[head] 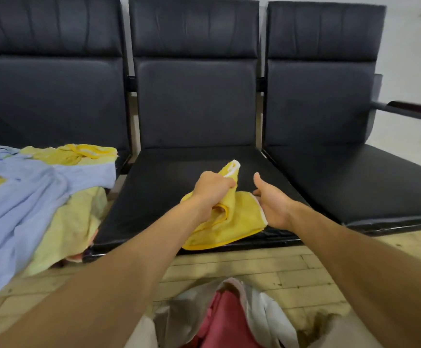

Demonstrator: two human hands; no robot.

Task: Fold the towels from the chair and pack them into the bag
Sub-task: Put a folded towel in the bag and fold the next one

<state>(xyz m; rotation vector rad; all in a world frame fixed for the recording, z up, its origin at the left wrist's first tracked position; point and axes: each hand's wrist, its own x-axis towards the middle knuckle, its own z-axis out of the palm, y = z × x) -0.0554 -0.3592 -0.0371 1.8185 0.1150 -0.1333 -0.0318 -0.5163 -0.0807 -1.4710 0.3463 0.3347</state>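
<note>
While the left hand [212, 190] is clenched round a bunched fold of the yellow towel [239, 222], lifting one white-trimmed corner above its knuckles, the rest of that towel lies crumpled on the front half of the middle seat [159, 187] of a black three-seat bench, its lower hem hanging just over the seat's front lip. The right hand [271, 202] is spread, thumb raised and fingers straight, with its fingertips at the towel's white-trimmed right edge; it grips nothing. On the left seat sits an unfolded pile: a light blue towel [29, 197] draped on top and spilling over the front, a pale yellow towel [74, 222] beneath it, and a brighter yellow striped towel [84, 151] at the back of the pile. The right seat [355, 182] carries nothing visible, and a dark armrest [417, 110] projects at its far side. On the tan tiled floor [279, 267], directly below the forearms and near the bench front, stands an open grey-white bag [187, 315] holding pink-red cloth [227, 320]; whether that cloth is folded cannot be determined
</note>
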